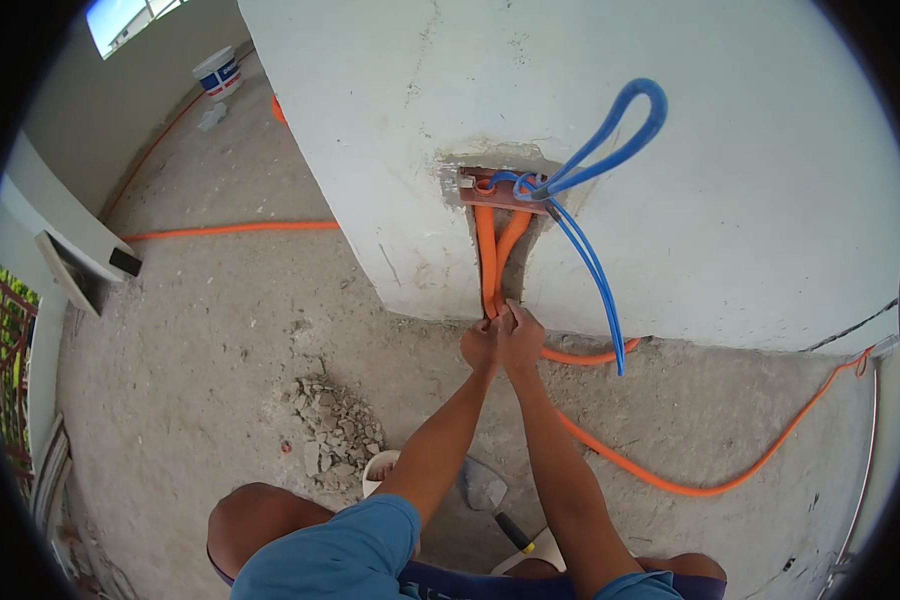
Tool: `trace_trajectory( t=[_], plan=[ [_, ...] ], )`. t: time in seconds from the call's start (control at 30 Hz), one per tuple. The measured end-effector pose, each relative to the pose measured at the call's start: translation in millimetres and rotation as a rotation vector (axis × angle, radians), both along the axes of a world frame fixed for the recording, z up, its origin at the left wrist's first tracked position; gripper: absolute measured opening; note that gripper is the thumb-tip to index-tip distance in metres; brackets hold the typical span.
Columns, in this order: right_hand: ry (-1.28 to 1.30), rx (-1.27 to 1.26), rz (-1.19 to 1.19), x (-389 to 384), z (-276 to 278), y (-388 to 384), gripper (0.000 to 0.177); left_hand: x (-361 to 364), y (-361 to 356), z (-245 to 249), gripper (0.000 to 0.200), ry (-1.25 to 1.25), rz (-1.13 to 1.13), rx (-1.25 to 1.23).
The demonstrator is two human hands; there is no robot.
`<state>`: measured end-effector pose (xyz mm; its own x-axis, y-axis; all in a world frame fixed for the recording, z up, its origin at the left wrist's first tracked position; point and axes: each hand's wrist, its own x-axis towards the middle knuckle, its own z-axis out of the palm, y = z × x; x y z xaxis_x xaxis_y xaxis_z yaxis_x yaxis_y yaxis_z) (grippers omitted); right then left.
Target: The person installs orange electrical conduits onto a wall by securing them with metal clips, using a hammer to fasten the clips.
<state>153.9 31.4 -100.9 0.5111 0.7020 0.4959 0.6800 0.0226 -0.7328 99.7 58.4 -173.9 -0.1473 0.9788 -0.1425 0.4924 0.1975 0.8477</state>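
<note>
Two orange conduits [487, 255] run down a chased slot in the white wall [370, 130], from a reddish electrical box [505, 195] set into it. Blue cable [610, 135] sticks out of the box in a large loop, and its loose ends hang down to the right. At the slot's foot, my left hand [480, 345] is closed around the lower conduits, its fingertips partly hidden. Right beside it, my right hand [519, 336] also has its fingers closed on the conduits. The two hands touch or nearly touch.
Rubble [335, 430] lies on the concrete floor left of my arms. A trowel [485, 487] and a white container [378, 468] are near my knees. Orange conduit [670, 485] curves across the floor at right. A white bucket [217, 75] stands at the far left.
</note>
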Motion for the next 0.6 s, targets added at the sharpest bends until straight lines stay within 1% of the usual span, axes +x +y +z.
trace_trajectory(
  t=[0.07, 0.17, 0.2, 0.27, 0.37, 0.47, 0.57, 0.6],
  plan=[
    [0.067, -0.117, -0.022, -10.8, 14.4, -6.6, 0.028, -0.7, -2.8, -9.9, 0.036, -0.055, -0.008, 0.035],
    [0.115, -0.036, -0.047, -23.2, 50.3, 1.4, 0.025, -0.7, 0.6, -19.3, 0.035, -0.046, -0.022, 0.021],
    [0.068, 0.063, -0.032, -24.8, 61.4, 5.2, 0.023, -0.2, 0.5, -21.6, 0.034, -0.031, -0.029, 0.001],
    [-0.031, 0.252, -0.001, -25.3, 79.3, 13.0, 0.020, -1.4, 0.1, -24.3, 0.033, -0.115, -0.031, 0.039],
    [0.013, 0.082, 0.000, -20.2, 89.9, 16.1, 0.018, 2.5, -0.3, -22.7, 0.031, -0.259, -0.004, 0.051],
    [-0.008, 0.002, -0.030, -14.3, 104.4, 21.9, 0.017, 6.2, -3.7, -17.9, 0.030, -0.346, 0.030, -0.002],
    [-0.045, 0.007, -0.085, -13.5, 98.5, 25.6, 0.016, 4.7, -4.5, -15.7, 0.029, -0.352, 0.041, -0.038],
    [-0.033, 0.055, -0.109, -14.9, 97.0, 27.1, 0.016, 4.1, -3.8, -12.6, 0.028, -0.347, 0.041, -0.042]
  ],
)
